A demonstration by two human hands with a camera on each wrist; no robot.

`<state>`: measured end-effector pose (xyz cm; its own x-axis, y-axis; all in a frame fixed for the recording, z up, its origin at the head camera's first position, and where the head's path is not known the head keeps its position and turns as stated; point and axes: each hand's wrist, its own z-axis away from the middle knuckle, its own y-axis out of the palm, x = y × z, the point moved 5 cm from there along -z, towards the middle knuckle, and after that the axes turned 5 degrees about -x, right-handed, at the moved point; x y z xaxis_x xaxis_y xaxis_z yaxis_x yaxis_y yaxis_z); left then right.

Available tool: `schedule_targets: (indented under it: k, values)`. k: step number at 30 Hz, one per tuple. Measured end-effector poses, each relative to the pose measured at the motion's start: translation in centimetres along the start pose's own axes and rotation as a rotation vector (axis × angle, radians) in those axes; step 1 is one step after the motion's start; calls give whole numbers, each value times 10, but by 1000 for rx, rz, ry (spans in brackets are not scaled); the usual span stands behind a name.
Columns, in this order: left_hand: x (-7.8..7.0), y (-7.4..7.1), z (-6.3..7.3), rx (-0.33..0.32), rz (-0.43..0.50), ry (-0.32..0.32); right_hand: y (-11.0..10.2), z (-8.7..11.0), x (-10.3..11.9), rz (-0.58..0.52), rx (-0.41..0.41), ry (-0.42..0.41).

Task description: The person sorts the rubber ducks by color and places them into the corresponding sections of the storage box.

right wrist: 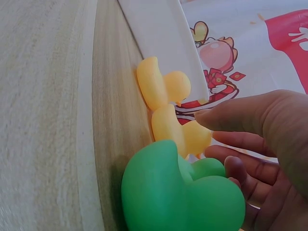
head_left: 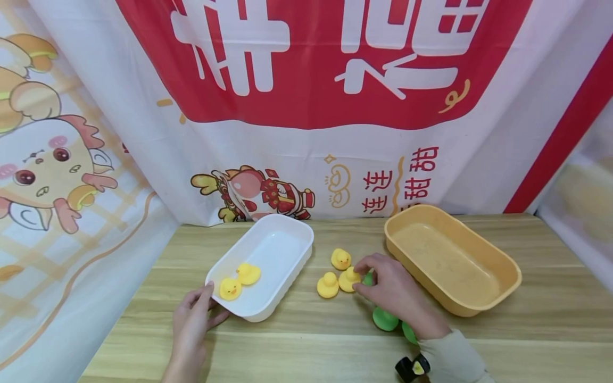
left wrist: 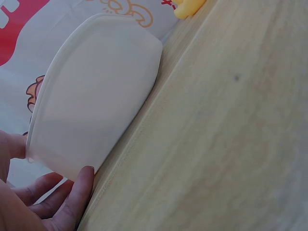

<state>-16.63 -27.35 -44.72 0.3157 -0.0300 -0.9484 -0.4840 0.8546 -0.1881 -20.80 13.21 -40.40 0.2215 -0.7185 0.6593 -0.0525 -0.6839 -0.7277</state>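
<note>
On the left in the head view, my left hand (head_left: 191, 319) grips the near-left corner of a white plastic tub (head_left: 282, 282), thumb at the rim. In the left wrist view its other fingers (left wrist: 79, 197) lie against the tub's outer wall. Two yellow rubber ducks (head_left: 249, 274) sit inside. My right hand (head_left: 395, 287) reaches over the table to a yellow rubber duck (head_left: 348, 281), thumb and fingers apart around its head. Two more yellow ducks (head_left: 328, 285) stand beside that one. Green rubber ducks (right wrist: 159, 192) lie under my right hand and wrist, partly hidden.
A tan plastic tub (head_left: 455, 303) stands at the right of the wooden table (head_left: 316, 356). Behind the table hangs a red and white printed cloth (head_left: 316, 106), with another printed cloth along the left. Near my right sleeve is a small black object (head_left: 412, 367).
</note>
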Motion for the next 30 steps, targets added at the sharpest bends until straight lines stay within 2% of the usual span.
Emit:
schedule_targets:
  k: [9, 14, 19, 25, 30]
  values:
    - [1, 1, -1, -1, -1, -4, -1, 1, 0, 5, -6, 8]
    - [0, 1, 0, -7, 2, -5, 0, 1, 0, 10, -66, 26]
    - [0, 1, 0, -4, -3, -6, 3, 1, -2, 13, -111, 10]
    - [1, 1, 0, -7, -1, -2, 7, 0, -3, 5, -123, -12]
    - [2, 2, -1, -11, 0, -8, 10, 0, -3, -3, -108, 11]
